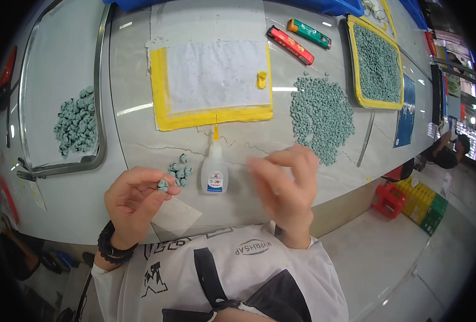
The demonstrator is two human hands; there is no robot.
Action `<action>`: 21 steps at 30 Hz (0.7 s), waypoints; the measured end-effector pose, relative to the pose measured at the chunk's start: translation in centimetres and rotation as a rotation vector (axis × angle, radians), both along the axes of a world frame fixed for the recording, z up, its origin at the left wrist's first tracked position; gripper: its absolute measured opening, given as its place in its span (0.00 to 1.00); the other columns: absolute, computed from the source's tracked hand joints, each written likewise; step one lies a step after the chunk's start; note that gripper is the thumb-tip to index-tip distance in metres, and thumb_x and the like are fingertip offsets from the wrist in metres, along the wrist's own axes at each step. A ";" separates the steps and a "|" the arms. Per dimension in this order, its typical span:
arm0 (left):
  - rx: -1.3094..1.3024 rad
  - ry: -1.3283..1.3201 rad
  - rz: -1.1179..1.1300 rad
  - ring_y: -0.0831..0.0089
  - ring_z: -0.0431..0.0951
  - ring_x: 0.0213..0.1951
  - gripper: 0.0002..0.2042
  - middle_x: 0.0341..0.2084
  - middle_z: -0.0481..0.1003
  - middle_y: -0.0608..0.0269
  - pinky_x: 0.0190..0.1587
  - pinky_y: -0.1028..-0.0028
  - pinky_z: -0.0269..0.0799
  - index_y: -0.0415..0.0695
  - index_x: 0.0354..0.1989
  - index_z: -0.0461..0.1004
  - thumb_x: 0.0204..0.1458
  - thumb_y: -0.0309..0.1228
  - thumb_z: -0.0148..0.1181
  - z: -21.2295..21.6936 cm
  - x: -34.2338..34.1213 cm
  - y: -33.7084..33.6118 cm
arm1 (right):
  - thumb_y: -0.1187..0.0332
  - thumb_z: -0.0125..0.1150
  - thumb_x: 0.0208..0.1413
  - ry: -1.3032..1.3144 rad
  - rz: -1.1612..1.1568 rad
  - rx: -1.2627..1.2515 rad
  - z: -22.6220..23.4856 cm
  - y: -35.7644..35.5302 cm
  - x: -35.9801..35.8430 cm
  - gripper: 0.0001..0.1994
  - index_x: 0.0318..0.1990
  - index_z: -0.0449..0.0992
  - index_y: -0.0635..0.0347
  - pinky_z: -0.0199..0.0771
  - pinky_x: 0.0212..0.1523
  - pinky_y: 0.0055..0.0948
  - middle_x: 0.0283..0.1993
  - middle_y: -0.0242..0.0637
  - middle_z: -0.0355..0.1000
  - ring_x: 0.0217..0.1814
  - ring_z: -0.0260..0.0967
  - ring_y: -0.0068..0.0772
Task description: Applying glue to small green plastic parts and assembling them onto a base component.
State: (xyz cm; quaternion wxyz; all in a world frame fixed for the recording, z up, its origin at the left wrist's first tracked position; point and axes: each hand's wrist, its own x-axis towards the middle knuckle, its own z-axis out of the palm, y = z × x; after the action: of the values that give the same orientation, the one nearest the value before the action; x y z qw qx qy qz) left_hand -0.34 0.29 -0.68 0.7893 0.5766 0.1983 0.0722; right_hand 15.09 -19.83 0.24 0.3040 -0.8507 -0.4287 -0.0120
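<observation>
Pinching one small teal piece (pixel 163 185) left of the dropper bottle (pixel 215 169), left hand (pixel 133 201) wants a light, steady fingertip grip; right hand (pixel 288 185), right of the dropper bottle, half-curled, blurred, contents can't be told.

The bottle (pixel 215 169) is between the left tray (pixel 60 59) and right bead pile (pixel 322 119).

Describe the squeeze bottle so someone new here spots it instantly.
Find the yellow-edged white sheet near the top middle, then drop below its lower edge. Between the left hand and the right hand is the squeeze bottle. Unlike the small green pieces to its left, it is pale and translucent with a yellow nozzle.
</observation>
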 end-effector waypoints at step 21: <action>0.072 -0.013 -0.032 0.70 0.77 0.35 0.11 0.36 0.73 0.52 0.38 0.76 0.73 0.34 0.44 0.65 0.52 0.18 0.48 0.1 0.3 -0.2 | 0.76 0.65 0.34 -0.071 -0.241 -0.241 -0.1 -4.0 3.0 0.09 0.26 0.74 0.55 0.54 0.42 0.31 0.29 0.29 0.63 0.34 0.60 0.32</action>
State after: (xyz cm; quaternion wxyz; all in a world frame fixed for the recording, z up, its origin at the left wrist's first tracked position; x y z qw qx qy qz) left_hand -0.06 0.05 -0.55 0.7703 0.6074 0.1808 0.0703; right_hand 18.08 -23.81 0.11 0.1809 -0.9253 -0.3323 -0.0270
